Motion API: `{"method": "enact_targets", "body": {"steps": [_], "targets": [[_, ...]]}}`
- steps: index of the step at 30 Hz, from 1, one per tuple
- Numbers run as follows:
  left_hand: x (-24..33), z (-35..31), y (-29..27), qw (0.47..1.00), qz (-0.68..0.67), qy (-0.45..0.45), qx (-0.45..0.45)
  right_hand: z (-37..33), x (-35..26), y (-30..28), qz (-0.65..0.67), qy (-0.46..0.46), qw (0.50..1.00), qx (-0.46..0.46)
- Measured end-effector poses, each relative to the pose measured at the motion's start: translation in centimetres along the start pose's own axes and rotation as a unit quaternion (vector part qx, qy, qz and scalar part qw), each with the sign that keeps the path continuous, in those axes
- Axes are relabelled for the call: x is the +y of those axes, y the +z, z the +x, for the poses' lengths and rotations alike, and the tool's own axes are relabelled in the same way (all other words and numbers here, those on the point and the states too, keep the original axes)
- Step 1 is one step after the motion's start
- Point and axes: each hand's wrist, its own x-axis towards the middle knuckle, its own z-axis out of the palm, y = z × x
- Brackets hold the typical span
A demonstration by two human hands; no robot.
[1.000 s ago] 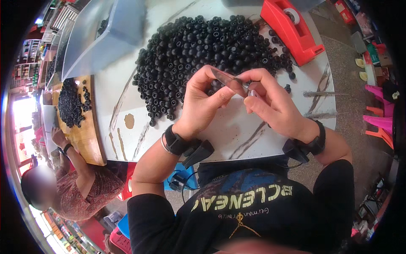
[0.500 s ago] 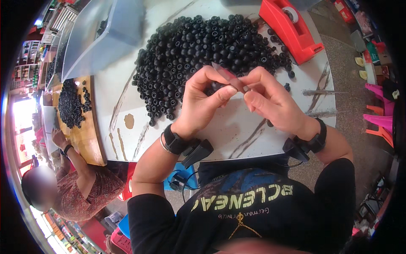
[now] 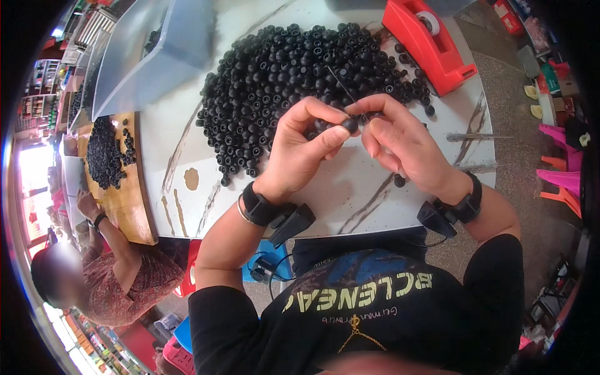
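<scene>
Pinched in left hand (image 3: pixel 300 150), black bead (image 3: pixel 349 125), half hidden.

Bright, even daylight, blown-out glare at the far left, and heavy fisheye bending with black corners.

A white marble-patterned table (image 3: pixel 350 187) stands on grey speckled floor (image 3: pixel 500 81). Beside it sits a wooden table (image 3: pixel 134 206). Pink plastic stools (image 3: pixel 559 169) stand right; bright daylight enters at left.
</scene>
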Motion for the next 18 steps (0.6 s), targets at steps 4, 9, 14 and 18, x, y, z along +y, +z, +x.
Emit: {"method": "enact_targets", "body": {"steps": [4,9,14,18], "targets": [[-0.1,-0.09,0.29,1.0,0.002,-0.008,-0.025,0.03,-0.04,-0.01,-0.01,0.009,1.0,0.0],[0.23,-0.34,0.48,0.998,0.016,-0.032,-0.046,0.3,0.44,-0.18,-0.055,-0.019,0.998,-0.001],[-0.05,-0.37,0.23,0.998,-0.027,-0.044,-0.048,0.35,0.23,-0.16,-0.057,-0.026,0.998,-0.02],[0.04,-0.26,0.28,0.993,-0.083,-0.058,-0.053,0.17,-0.29,-0.22,-0.04,0.001,0.999,-0.033]]}}
